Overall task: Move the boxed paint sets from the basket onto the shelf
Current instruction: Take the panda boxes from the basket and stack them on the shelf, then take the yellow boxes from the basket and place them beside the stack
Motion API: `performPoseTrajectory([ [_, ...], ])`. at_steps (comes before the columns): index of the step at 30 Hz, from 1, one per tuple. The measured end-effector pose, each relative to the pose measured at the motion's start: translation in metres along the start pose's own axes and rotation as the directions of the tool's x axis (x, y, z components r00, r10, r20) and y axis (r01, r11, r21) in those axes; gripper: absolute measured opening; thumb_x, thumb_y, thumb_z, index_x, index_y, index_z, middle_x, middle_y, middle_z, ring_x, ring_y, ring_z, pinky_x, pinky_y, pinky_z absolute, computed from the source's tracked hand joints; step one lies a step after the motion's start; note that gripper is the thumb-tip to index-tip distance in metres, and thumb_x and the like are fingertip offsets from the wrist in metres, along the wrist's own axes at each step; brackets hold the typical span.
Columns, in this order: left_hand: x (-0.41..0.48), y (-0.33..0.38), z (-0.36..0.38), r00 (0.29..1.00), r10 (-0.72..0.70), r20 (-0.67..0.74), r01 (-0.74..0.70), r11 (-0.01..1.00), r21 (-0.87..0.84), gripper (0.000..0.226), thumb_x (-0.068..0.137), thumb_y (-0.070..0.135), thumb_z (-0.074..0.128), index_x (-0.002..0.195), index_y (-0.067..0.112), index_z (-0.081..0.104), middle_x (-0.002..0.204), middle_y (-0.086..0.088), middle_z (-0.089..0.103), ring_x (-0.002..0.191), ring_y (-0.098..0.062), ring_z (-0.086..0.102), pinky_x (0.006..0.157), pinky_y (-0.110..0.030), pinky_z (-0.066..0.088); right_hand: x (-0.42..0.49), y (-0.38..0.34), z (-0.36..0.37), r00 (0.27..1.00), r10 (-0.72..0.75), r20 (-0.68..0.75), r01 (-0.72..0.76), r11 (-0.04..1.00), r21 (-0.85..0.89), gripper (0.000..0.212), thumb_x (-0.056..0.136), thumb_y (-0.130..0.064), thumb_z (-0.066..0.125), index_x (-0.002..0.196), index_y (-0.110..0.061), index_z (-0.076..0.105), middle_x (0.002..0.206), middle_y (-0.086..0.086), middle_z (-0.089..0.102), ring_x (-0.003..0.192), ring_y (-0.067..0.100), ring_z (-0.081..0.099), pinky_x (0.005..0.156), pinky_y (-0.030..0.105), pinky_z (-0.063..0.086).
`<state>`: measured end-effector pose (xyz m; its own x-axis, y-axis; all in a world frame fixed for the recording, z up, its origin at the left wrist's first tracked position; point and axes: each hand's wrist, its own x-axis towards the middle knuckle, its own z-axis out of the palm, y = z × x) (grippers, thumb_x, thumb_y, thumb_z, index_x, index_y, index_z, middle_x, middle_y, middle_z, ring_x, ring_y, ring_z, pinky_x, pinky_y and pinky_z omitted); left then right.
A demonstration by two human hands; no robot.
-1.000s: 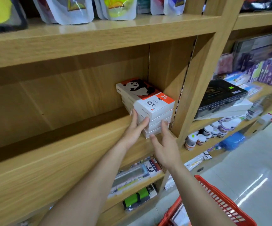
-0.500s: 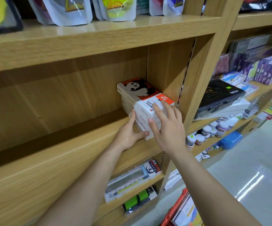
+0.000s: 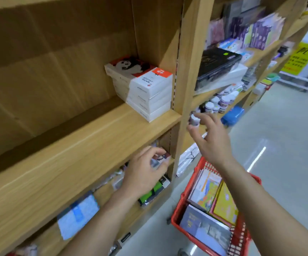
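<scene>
The wooden shelf (image 3: 86, 145) spans the view above and to the left of both hands. The red basket (image 3: 183, 206) stands on the floor directly below the right hand and to the right of the left hand. The stack of boxed paint sets (image 3: 145, 89) rests on the shelf board above both hands, pushed against the upright post; neither hand touches it.

Hand state:
- Left hand (image 3: 145, 174): loosely curled, fingers half open, empty as far as can be seen. It hangs in front of the lower shelf level, below the stacked boxes.
- Right hand (image 3: 210, 143): fingers spread and relaxed, holding nothing. It hovers above the basket, in front of the post.

Step in hand, as judged: the placing of the stack appears complete, and both hands are free for the next pick. The next move calls for lowering a hand into the basket, locating a further boxed paint set, and gripping it by its long edges.

Limits of view:
- Motion blur softens both hands and the lower shelf goods.
- The basket holds flat books or pads; whether any paint set remains among them cannot be determined.
- The basket's near end is cut off by the frame edge.
- A small jar (image 3: 194, 120) just beyond the right hand's fingertips sits on the neighbouring shelf; contact cannot be confirmed.
</scene>
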<state>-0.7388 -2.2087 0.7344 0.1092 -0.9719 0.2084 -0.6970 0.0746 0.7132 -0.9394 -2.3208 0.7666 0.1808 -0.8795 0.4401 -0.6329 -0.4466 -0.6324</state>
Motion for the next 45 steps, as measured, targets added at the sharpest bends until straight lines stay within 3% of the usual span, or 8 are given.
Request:
performPoseTrajectory([
  [4,-0.037,-0.022,0.079,0.928,-0.01,0.373,-0.049,0.988,0.149,0.044,0.087,0.047,0.06,0.127,0.03,0.059,0.124,0.014,0.059,0.112,-0.005,0.053,0.085,-0.02,0.041,-0.099,0.083,-0.033,0.919,0.37,0.134,-0.332,0.912,-0.241,0.037,0.095,-0.038,0.068,0.122,-0.012,0.07,0.119,0.011,0.065,0.105,0.034,0.068,0.091,0.042,0.054],
  [10,-0.048,-0.049,0.167,0.727,-0.168,0.666,-0.075,0.944,0.321,0.053,0.084,0.046,0.063,0.13,0.019,0.058,0.126,-0.01,0.062,0.119,-0.03,0.059,0.093,-0.04,0.049,-0.21,0.183,-0.057,0.602,0.748,0.28,-0.589,0.652,-0.477,0.047,0.094,-0.042,0.066,0.131,-0.014,0.065,0.132,0.014,0.06,0.118,0.037,0.062,0.096,0.041,0.05],
  [14,-0.044,-0.058,0.212,0.722,-0.202,0.661,-0.07,0.93,0.361,0.048,0.075,0.049,0.055,0.115,0.023,0.061,0.111,-0.008,0.065,0.108,-0.03,0.064,0.084,-0.041,0.053,-0.245,0.234,-0.032,0.499,0.789,0.359,-0.614,0.614,-0.496,0.047,0.094,-0.041,0.064,0.131,-0.011,0.064,0.13,0.016,0.06,0.119,0.038,0.062,0.096,0.041,0.05],
  [20,-0.029,-0.081,0.305,0.749,-0.192,0.634,-0.049,0.938,0.343,0.053,0.085,0.041,0.063,0.132,0.017,0.059,0.13,-0.006,0.062,0.118,-0.028,0.06,0.093,-0.036,0.047,-0.268,0.302,0.036,0.4,0.796,0.453,-0.677,0.59,-0.439,0.058,0.095,-0.036,0.063,0.147,-0.014,0.049,0.143,0.014,0.049,0.127,0.036,0.056,0.101,0.045,0.05],
  [28,-0.021,-0.13,0.433,0.61,-0.217,0.762,0.027,0.967,0.255,0.062,0.092,0.034,0.066,0.147,0.015,0.045,0.144,-0.01,0.052,0.13,-0.028,0.051,0.105,-0.038,0.043,-0.292,0.347,0.12,0.331,0.917,0.223,-0.875,0.386,-0.291,0.073,0.092,-0.023,0.065,0.152,0.002,0.033,0.158,0.032,0.027,0.141,0.048,0.033,0.117,0.044,0.027],
  [34,-0.005,-0.173,0.474,0.658,-0.2,0.726,-0.032,0.956,0.292,0.055,0.09,0.026,0.066,0.141,0.011,0.053,0.14,-0.014,0.056,0.129,-0.034,0.05,0.108,-0.038,0.036,-0.307,0.365,0.161,0.229,0.973,-0.009,-0.954,0.223,-0.201,0.083,0.091,-0.02,0.063,0.155,0.009,0.02,0.158,0.033,0.028,0.143,0.048,0.029,0.12,0.045,0.019],
  [37,-0.012,-0.188,0.476,0.692,-0.181,0.699,-0.059,0.951,0.305,0.05,0.091,0.023,0.064,0.139,0.012,0.056,0.142,-0.009,0.054,0.128,-0.033,0.048,0.106,-0.035,0.034,-0.304,0.367,0.174,0.199,0.974,-0.109,-0.958,0.17,-0.233,0.087,0.087,-0.027,0.066,0.155,0.007,0.024,0.149,0.031,0.037,0.131,0.049,0.04,0.111,0.05,0.032],
  [45,-0.013,-0.199,0.482,0.736,-0.164,0.657,-0.044,0.956,0.289,0.042,0.091,0.024,0.063,0.132,0.014,0.063,0.14,-0.002,0.055,0.125,-0.027,0.047,0.106,-0.03,0.034,-0.307,0.373,0.184,0.114,0.99,-0.079,-0.987,0.104,-0.119,0.085,0.093,-0.028,0.064,0.156,0.007,0.019,0.153,0.031,0.036,0.136,0.047,0.042,0.115,0.048,0.036],
])
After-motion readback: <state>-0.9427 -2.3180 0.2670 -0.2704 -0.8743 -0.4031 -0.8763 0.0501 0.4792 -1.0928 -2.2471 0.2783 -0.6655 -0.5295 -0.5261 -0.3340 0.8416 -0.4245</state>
